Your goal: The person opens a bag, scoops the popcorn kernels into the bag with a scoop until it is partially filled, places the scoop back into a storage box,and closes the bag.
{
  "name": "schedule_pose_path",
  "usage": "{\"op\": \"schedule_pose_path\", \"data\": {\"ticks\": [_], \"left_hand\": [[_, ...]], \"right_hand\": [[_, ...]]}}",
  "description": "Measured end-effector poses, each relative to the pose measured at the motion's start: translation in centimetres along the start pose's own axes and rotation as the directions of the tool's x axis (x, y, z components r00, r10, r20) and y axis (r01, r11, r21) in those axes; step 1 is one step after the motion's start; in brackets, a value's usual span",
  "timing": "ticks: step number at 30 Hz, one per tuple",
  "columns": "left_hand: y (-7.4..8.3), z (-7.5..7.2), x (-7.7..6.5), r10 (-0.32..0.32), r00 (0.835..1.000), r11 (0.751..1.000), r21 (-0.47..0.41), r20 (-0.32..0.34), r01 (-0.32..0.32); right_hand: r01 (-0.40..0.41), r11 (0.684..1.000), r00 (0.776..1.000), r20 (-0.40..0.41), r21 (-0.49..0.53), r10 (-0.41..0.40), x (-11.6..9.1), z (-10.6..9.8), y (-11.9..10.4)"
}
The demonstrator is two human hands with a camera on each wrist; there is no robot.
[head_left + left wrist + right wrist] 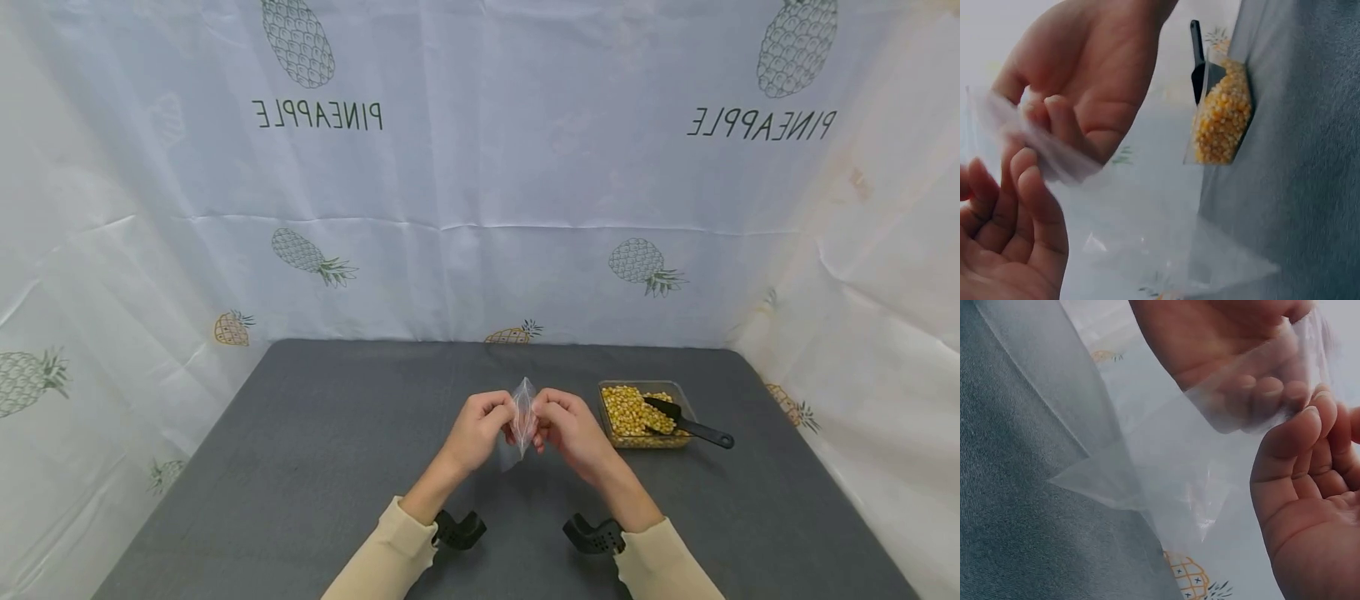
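Observation:
A clear plastic bag (524,410) hangs between the two hands, its mouth spread into a narrow pointed opening. My left hand (478,429) pinches one side of the mouth between thumb and curled fingers. On the opposite side my right hand (572,431) pinches the other edge. In the right wrist view the bag's see-through body (1179,469) trails down to a pointed corner over the table. To the right of the hands stands a clear container (652,443) of yellow corn kernels (628,410). A black scoop (701,430) rests in the kernels, its handle sticking out over the rim.
The dark grey table (315,467) runs back to a white curtain (480,167) printed with pineapples, which also encloses both sides. Black wrist mounts (459,530) sit below both forearms, close to the beige sleeves (390,554).

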State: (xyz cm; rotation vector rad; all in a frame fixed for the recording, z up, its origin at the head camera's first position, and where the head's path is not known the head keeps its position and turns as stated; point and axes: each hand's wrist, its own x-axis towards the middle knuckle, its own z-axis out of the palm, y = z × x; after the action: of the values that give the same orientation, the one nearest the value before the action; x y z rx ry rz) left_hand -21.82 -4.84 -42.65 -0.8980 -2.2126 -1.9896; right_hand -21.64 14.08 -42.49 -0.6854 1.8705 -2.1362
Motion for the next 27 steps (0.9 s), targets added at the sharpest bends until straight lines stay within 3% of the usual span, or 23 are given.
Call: {"op": "schedule_pose_path", "data": {"ticks": [6,13,27], "left_hand": [[0.0,-0.1,0.0,-0.012,1.000,1.000,-0.029,0.000,0.012],[0.1,-0.5,0.0,-0.025,0.999,1.000,-0.002,-0.033,0.025],[0.4,-1.9,-0.1,-0.026,0.999,0.997,0.075,-0.036,0.029]], "right_hand": [[0.033,0.999,0.999,0.012,0.009,-0.033,-0.1,-0.1,0.0],[0.030,0.999,0.999,-0.022,0.017,-0.029,-0.1,-0.3,0.2],[0.022,1.000,0.997,-0.080,0.000,-0.022,-0.6,-1.5,-0.6]]}}
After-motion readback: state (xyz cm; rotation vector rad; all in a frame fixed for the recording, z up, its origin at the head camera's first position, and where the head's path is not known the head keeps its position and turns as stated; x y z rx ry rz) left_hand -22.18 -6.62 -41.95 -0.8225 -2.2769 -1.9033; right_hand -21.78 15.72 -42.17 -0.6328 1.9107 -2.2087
